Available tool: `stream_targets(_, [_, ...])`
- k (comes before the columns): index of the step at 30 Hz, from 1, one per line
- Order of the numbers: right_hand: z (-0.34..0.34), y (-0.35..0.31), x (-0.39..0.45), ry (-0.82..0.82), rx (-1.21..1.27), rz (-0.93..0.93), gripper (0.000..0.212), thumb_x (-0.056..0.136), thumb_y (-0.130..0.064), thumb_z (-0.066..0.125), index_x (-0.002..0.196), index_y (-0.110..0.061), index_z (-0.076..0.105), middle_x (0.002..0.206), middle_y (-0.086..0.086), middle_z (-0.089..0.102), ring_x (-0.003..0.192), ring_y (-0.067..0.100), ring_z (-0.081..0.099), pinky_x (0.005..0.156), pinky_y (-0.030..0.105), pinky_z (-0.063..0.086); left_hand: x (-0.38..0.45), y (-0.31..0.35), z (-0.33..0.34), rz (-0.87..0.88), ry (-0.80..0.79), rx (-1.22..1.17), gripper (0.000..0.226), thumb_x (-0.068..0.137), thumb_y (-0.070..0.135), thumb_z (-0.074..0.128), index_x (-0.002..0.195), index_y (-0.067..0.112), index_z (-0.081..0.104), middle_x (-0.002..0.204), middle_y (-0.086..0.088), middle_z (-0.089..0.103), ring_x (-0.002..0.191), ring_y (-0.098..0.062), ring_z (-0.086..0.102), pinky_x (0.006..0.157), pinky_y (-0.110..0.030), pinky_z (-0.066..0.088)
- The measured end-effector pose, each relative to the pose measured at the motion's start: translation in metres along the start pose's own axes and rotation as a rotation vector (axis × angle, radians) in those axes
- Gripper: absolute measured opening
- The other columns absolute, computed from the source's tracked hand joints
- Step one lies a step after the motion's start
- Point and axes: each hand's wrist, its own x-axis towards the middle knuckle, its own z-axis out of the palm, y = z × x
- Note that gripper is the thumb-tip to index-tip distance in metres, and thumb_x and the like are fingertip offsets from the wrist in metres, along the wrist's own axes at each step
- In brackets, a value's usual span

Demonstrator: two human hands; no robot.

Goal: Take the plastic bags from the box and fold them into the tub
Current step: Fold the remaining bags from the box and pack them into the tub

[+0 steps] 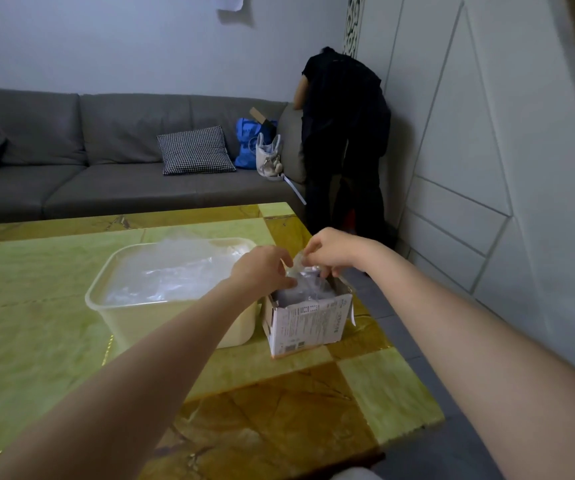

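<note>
A small white cardboard box [308, 323] with printed text stands open on the green and amber table, near its right edge. Clear plastic bags [308, 284] fill it. Both hands are over the box's open top. My left hand [262, 268] and my right hand [333, 251] each pinch the top of one clear bag that rises slightly out of the box. Just left of the box, touching it, is a translucent cream tub [120, 311] holding several clear bags [178, 271].
The table [37, 341] ends right of the box, with grey floor beyond. A grey sofa [106, 161] with a checked cushion, a blue bag and a white handbag stands behind the table. A person in black [345, 140] bends over at the sofa's right end.
</note>
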Motion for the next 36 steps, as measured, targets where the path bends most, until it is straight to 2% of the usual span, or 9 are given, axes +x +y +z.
stream_targets(3, [0.002, 0.004, -0.002, -0.084, 0.385, -0.021, 0.027, 0.093, -0.009, 0.056, 0.121, -0.007, 0.057, 0.086, 0.004, 0.064, 0.068, 0.013, 0.06, 0.058, 0.022, 0.045, 0.006, 0.001, 0.001, -0.02, 0.029, -0.031, 0.028, 0.084, 0.03, 0.065, 0.107, 0.013, 0.066, 0.102, -0.004, 0.068, 0.086, -0.019, 0.061, 0.078, -0.03, 0.051])
stream_targets(7, [0.006, 0.003, 0.003, -0.009, 0.527, -0.071, 0.022, 0.098, -0.01, 0.047, 0.117, -0.003, 0.055, 0.089, 0.006, 0.065, 0.074, 0.016, 0.063, 0.067, 0.026, 0.05, 0.008, -0.003, -0.013, -0.086, 0.121, -0.168, 0.02, 0.084, 0.023, 0.067, 0.093, 0.006, 0.072, 0.086, -0.009, 0.068, 0.069, -0.018, 0.054, 0.056, -0.021, 0.039])
stream_targets(15, [0.041, 0.01, 0.01, -0.23, -0.261, 0.091, 0.032, 0.098, -0.019, 0.043, 0.125, -0.005, 0.051, 0.122, 0.013, 0.057, 0.103, 0.027, 0.056, 0.085, 0.035, 0.043, -0.003, -0.015, -0.066, -0.257, 0.384, -0.826, 0.01, 0.09, 0.016, 0.058, 0.096, 0.01, 0.062, 0.079, 0.0, 0.059, 0.07, -0.009, 0.053, 0.066, -0.021, 0.045])
stream_targets(17, [0.034, 0.004, 0.009, -0.18, -0.215, 0.063, 0.029, 0.095, -0.023, 0.053, 0.12, -0.009, 0.052, 0.118, 0.011, 0.057, 0.105, 0.027, 0.058, 0.08, 0.033, 0.048, -0.005, -0.018, -0.074, -0.305, 0.397, -0.89, 0.01, 0.092, 0.017, 0.055, 0.098, 0.011, 0.059, 0.08, 0.002, 0.058, 0.07, -0.008, 0.054, 0.068, -0.021, 0.046])
stream_targets(19, [0.02, -0.004, 0.007, -0.135, -0.146, 0.018, 0.048, 0.088, -0.029, 0.064, 0.129, -0.009, 0.049, 0.122, 0.008, 0.056, 0.104, 0.023, 0.058, 0.078, 0.029, 0.052, -0.007, -0.021, -0.074, -0.353, 0.369, -0.918, 0.009, 0.093, 0.016, 0.052, 0.097, 0.01, 0.059, 0.082, 0.001, 0.059, 0.07, -0.008, 0.055, 0.068, -0.021, 0.046])
stream_targets(25, [0.0, -0.026, -0.002, -0.016, 0.419, -0.04, 0.074, 0.077, -0.034, 0.075, 0.138, -0.013, 0.039, 0.119, 0.005, 0.057, 0.095, 0.015, 0.057, 0.068, 0.024, 0.045, -0.017, -0.019, -0.064, -0.468, 0.301, -1.087, 0.011, 0.094, 0.011, 0.048, 0.092, 0.009, 0.058, 0.076, -0.001, 0.063, 0.065, -0.009, 0.057, 0.06, -0.019, 0.043])
stream_targets(28, [0.005, -0.028, 0.0, 0.06, 0.495, -0.045, 0.059, 0.078, -0.022, 0.076, 0.129, -0.006, 0.049, 0.102, 0.008, 0.064, 0.08, 0.014, 0.058, 0.065, 0.024, 0.045, -0.021, -0.02, -0.065, -0.504, 0.245, -1.122, 0.014, 0.093, 0.006, 0.045, 0.101, 0.004, 0.056, 0.075, -0.003, 0.063, 0.061, -0.008, 0.055, 0.058, -0.018, 0.044])
stream_targets(32, [0.002, -0.027, -0.001, 0.182, 0.353, -0.086, 0.02, 0.08, -0.014, 0.074, 0.095, -0.004, 0.065, 0.079, 0.001, 0.059, 0.068, 0.011, 0.052, 0.063, 0.022, 0.045, -0.024, -0.029, -0.073, -0.553, 0.274, -1.254, 0.021, 0.091, -0.005, 0.044, 0.109, 0.0, 0.053, 0.078, -0.007, 0.063, 0.063, -0.009, 0.055, 0.058, -0.017, 0.049])
stream_targets(36, [-0.002, -0.026, -0.001, 0.398, 0.439, -0.077, 0.013, 0.084, -0.015, 0.07, 0.091, -0.006, 0.064, 0.075, 0.0, 0.055, 0.067, 0.012, 0.05, 0.066, 0.026, 0.046, -0.03, -0.041, -0.076, -0.545, 0.297, -1.186, 0.017, 0.093, -0.002, 0.047, 0.107, 0.0, 0.056, 0.077, -0.007, 0.058, 0.063, -0.01, 0.054, 0.059, -0.017, 0.049])
